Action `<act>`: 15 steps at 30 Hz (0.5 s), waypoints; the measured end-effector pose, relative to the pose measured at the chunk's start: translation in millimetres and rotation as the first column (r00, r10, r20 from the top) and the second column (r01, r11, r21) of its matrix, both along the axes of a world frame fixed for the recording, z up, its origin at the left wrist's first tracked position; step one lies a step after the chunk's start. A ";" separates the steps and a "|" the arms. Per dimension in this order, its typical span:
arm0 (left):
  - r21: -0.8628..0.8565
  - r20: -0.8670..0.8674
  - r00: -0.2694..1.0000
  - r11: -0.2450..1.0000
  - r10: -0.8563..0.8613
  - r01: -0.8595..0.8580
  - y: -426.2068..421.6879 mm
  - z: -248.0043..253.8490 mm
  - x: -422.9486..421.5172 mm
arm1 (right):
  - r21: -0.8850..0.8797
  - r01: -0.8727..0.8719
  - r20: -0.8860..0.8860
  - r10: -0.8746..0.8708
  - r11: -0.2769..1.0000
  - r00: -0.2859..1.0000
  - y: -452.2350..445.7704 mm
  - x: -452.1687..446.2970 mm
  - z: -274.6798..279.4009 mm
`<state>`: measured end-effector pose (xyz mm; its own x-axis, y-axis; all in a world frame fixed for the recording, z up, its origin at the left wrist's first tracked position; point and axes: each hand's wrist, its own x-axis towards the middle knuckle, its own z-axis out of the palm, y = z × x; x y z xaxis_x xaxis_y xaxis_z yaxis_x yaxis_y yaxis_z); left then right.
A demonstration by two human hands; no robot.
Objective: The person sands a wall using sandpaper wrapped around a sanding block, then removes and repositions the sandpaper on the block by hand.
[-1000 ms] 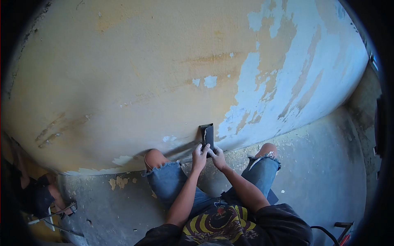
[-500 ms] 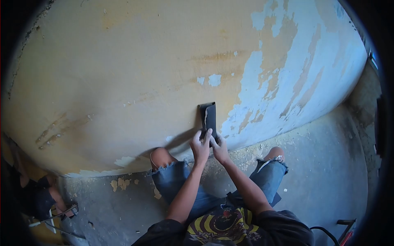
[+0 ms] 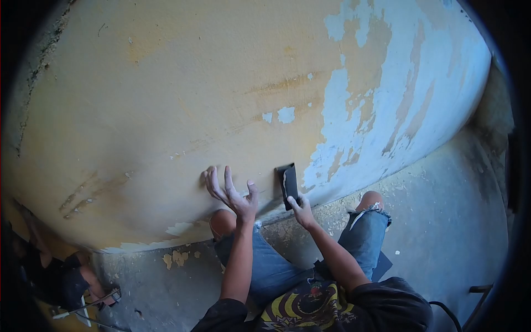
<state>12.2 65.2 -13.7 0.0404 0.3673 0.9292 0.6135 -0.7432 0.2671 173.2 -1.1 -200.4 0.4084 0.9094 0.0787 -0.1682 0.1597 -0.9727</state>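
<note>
My right hand [image 3: 302, 211] grips the lower end of a folded sheet of black sandpaper [image 3: 288, 185], thumb on its face. The sheet stands upright at the wall, a pale ragged edge running down it. Off to the left, my left hand [image 3: 235, 199] holds nothing; its fingers are spread and point up at the wall [image 3: 193, 110]. Whether those fingertips touch the surface I cannot tell. Yellowish paint covers most of the wall, with bare pale-blue patches on the right.
Paint flakes [image 3: 176, 258] lie on the grey floor [image 3: 442, 221] along the wall's foot. A dark flat sheet [image 3: 382, 268] is beside my right leg. At the lower left another person [image 3: 58, 271] sits near the wall. A dark cable [image 3: 445, 312] lies at lower right.
My left hand has let go of the sandpaper and moved left, its fingers opening. My right hand keeps hold of the sheet, now slightly lower and to the right.
</note>
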 end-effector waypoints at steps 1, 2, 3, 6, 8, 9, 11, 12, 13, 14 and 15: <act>0.151 -0.039 0.994 0.984 0.107 -0.100 11.9 -2.2 2.1 | 0.029 0.022 0.021 -0.023 0.999 1.000 -9.2 -4.1 -23.8; 0.089 -0.078 0.985 0.985 0.153 -0.146 19.2 -27.6 -3.4 | 0.015 -0.002 0.025 0.002 1.000 1.000 -18.1 -4.2 -21.3; 0.041 -0.120 0.970 0.977 0.211 -0.207 23.6 -51.2 -9.5 | 0.049 0.024 0.068 -0.028 0.999 0.997 -15.0 -4.4 -14.2; -0.179 -0.095 0.958 0.942 0.272 -0.285 16.4 -53.9 -2.5 | 0.020 0.021 0.124 -0.024 1.000 0.992 -5.1 1.4 51.0; -0.232 -0.014 0.966 0.938 0.260 -0.256 19.0 -52.4 -1.6 | 0.047 -0.002 0.071 -0.001 0.999 0.997 -0.8 2.3 69.6; -0.234 -0.026 0.965 0.937 0.261 -0.259 17.8 -54.8 -4.8 | 0.013 0.012 0.058 -0.013 1.000 0.998 3.0 0.8 40.4; -0.222 -0.082 0.952 0.926 0.294 -0.305 22.7 -56.3 -3.6 | 0.058 0.068 0.053 -0.071 0.996 0.996 -9.5 -10.2 -24.6; -0.226 -0.095 0.953 0.926 0.288 -0.302 22.6 -56.3 -5.4 | 0.071 0.079 0.048 -0.083 0.994 0.995 -4.8 -10.0 -17.9; -0.211 -0.097 0.956 0.933 0.275 -0.290 31.0 -54.9 -3.7 | 0.103 0.067 0.059 -0.073 0.992 0.996 -0.2 -10.1 -12.2; -0.211 -0.100 0.957 0.934 0.273 -0.289 33.7 -55.3 -3.9 | 0.122 0.053 0.066 -0.061 0.991 0.996 -2.7 -13.7 -8.1; -0.232 -0.124 0.953 0.926 0.276 -0.298 23.3 -58.7 -11.7 | 0.097 0.007 0.024 -0.009 0.995 1.000 4.8 -9.5 18.0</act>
<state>0.5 88.4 -72.4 -0.0244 0.5912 0.8062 0.8199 -0.4496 0.3545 163.7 3.7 -182.4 0.4124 0.8939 0.1758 -0.1432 0.2542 -0.9565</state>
